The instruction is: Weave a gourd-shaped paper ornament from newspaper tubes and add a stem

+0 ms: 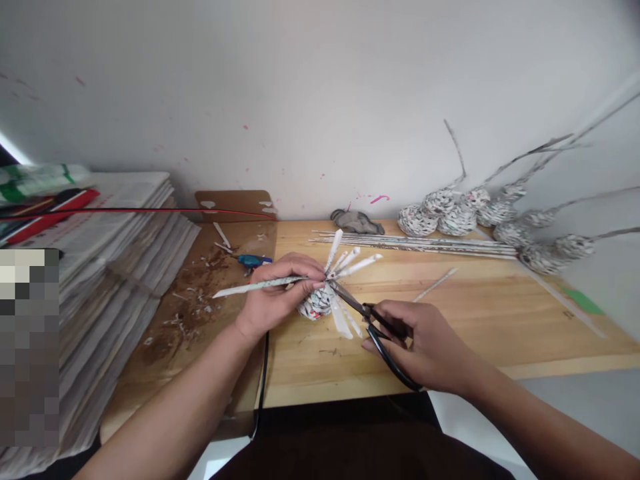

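My left hand (275, 290) is closed, its thumb and fingertips pinching the top of a small woven newspaper ball (316, 307) where the strips come out. One long rolled paper strip (240, 288) passes through that hand and sticks out to the left. Several short white paper ends (360, 263) fan out from the ball to the upper right and below. In my right hand (430, 347) is a pair of black-handled scissors (354, 301). Their tips reach the base of the paper ends beside my left fingertips. Whether the blades are fully closed there I cannot tell.
Woven paper shapes (457, 217) with long stems stand at the back right. Thin paper rods (425, 245) and a grey cloth-like bundle (357, 221) lie before the wall. A blue-handled tool (253, 260) and scraps are on cardboard (200, 373); stacked newspapers (115, 267) rise at left.
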Demonstrator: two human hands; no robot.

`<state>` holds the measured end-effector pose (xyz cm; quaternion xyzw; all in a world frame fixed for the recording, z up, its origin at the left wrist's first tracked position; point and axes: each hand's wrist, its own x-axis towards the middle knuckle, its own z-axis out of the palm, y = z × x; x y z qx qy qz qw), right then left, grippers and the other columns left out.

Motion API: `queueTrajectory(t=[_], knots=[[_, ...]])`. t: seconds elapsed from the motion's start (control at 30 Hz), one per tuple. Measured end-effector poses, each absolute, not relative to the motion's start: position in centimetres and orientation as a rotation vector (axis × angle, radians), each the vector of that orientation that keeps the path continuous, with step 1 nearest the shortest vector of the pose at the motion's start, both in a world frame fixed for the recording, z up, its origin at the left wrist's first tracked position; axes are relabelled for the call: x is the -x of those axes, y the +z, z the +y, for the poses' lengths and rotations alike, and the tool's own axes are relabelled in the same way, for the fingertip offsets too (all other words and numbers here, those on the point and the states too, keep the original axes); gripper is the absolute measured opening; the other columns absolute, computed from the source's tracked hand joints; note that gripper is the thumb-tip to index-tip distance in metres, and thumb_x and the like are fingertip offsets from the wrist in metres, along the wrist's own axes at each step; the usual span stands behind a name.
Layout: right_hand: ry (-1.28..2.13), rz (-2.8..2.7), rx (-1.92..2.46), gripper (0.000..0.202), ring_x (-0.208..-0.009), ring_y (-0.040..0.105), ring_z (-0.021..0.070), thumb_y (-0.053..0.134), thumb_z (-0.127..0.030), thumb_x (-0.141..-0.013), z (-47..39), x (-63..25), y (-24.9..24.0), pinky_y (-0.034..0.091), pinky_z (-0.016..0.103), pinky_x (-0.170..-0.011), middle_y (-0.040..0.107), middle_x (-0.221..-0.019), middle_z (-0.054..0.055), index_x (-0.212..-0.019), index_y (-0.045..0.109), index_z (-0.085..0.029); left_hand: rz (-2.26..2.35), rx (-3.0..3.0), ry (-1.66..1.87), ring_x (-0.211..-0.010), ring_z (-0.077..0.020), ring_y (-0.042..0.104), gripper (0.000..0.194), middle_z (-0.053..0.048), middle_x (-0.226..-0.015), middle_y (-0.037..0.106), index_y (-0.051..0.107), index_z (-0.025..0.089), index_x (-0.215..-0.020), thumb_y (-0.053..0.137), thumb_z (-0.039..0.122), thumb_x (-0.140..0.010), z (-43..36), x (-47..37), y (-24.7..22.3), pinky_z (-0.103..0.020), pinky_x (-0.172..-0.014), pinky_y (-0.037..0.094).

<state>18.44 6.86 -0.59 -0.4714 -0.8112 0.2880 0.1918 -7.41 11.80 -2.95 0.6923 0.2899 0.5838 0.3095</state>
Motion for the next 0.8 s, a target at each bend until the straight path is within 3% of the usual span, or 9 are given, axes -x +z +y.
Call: queueTrajectory(t=[0.13,0.27,0.47,0.8], knots=[[0.425,-2.328,1.319,0.027,-0.051,0.045,0.0108,0.066,-0.042,-0.085,6.6,-18.4,0.5,0.033,0.024,-0.051,0.054,-0.061,-0.003,-0.073,0.054,-0.021,0.77,-1.825,1.546,-0.083,-0.0194,0.073,0.005,-0.007,-0.083,0.078,0.078,0.019,-0.081,0.08,0.015,-0.079,11.9,7.4,-2.9,-0.034,-0.08,0.06],[0.215,-2.334,1.275,0.022,-0.05,0.053,0.0126,0.066,-0.041,-0.086,6.4,-18.8,0.7,0.038,0.025,-0.052,0.062,-0.063,-0.001,-0.09,0.065,-0.02,0.758,-1.835,1.549,-0.084,-0.0194,0.073,0.005,-0.007,-0.083,0.078,0.078,0.019,-0.08,0.079,0.014,-0.079,11.9,7.3,-2.8,-0.035,-0.081,0.06],[-0.158,-2.373,1.185,0.026,-0.056,0.062,0.0145,0.065,-0.038,-0.091,6.0,-19.1,0.4,0.041,0.028,-0.054,0.073,-0.079,0.004,-0.106,0.065,-0.016,0.753,-1.845,1.542,-0.084,-0.0195,0.073,0.004,-0.007,-0.082,0.078,0.078,0.019,-0.08,0.078,0.014,-0.08,11.7,7.2,-2.6,-0.034,-0.08,0.06],[-0.217,-2.591,1.272,0.022,-0.072,0.07,0.0224,0.053,-0.036,-0.098,5.9,-19.0,3.3,0.035,0.033,-0.053,0.076,-0.088,0.009,-0.097,0.069,-0.021,0.796,-1.825,1.552,-0.082,-0.0192,0.074,0.005,-0.007,-0.083,0.079,0.078,0.018,-0.08,0.08,0.014,-0.078,11.5,7.1,-2.8,-0.033,-0.078,0.062]])
